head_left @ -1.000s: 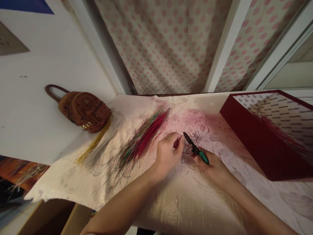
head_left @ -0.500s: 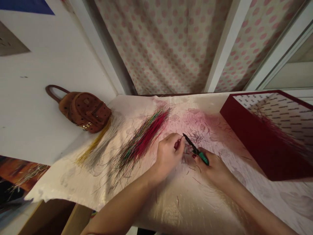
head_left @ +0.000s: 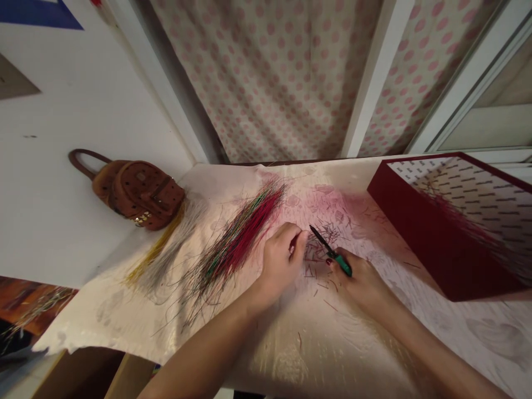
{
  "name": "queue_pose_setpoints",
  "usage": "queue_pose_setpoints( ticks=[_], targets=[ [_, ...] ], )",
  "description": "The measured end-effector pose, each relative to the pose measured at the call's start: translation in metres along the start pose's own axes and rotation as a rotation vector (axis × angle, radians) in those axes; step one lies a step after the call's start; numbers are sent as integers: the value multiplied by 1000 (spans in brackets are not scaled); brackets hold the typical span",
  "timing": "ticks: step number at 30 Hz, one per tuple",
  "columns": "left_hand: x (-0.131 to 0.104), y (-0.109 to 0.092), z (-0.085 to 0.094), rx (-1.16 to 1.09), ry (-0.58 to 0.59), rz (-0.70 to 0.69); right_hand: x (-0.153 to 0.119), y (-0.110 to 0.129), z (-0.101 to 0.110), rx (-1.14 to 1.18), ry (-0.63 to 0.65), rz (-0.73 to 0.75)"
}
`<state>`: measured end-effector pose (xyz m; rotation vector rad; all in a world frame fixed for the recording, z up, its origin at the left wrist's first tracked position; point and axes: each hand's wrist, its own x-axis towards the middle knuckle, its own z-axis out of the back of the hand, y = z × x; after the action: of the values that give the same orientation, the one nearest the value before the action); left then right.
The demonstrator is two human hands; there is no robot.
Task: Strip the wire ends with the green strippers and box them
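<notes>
Dark-jawed long-nose pliers with green handles point(head_left: 343, 264) are gripped in my right hand point(head_left: 363, 279), their tip pointing up and left. My left hand point(head_left: 280, 257) is closed in a pinch just left of the plier tip; what lies between its fingertips is too small to make out. Short cut bits of thin wire point(head_left: 318, 250) are scattered on the cloth under and beyond the pliers. Left of my left hand lies a loose bundle of long thin red, green and dark wires point(head_left: 249, 224).
A cream tablecloth point(head_left: 266, 354) covers the table. At the right stands a dark red box point(head_left: 419, 244) with wires inside. Silver wires point(head_left: 172, 249) and yellow wires point(head_left: 153, 249) lie at the left beside a small brown backpack point(head_left: 143, 191). A dotted curtain point(head_left: 282, 83) hangs behind.
The camera view has shifted slightly. My left hand and the plier tip have drawn a little apart; both hands otherwise keep their hold.
</notes>
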<state>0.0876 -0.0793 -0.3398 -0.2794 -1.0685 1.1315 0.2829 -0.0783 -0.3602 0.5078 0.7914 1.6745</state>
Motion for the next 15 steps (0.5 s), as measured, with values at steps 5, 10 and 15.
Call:
queue_pose_setpoints(
  ticks=[5,10,15],
  targets=[
    [1,-3,-1,-112,-8,-68,-1,1,0,-13,2,26],
    [-3,-6,-2,-309,118,-33,-4,2,-1,12,21,45],
    [-6,-7,-4,-456,158,89,-5,4,0,33,56,47]
  ],
)
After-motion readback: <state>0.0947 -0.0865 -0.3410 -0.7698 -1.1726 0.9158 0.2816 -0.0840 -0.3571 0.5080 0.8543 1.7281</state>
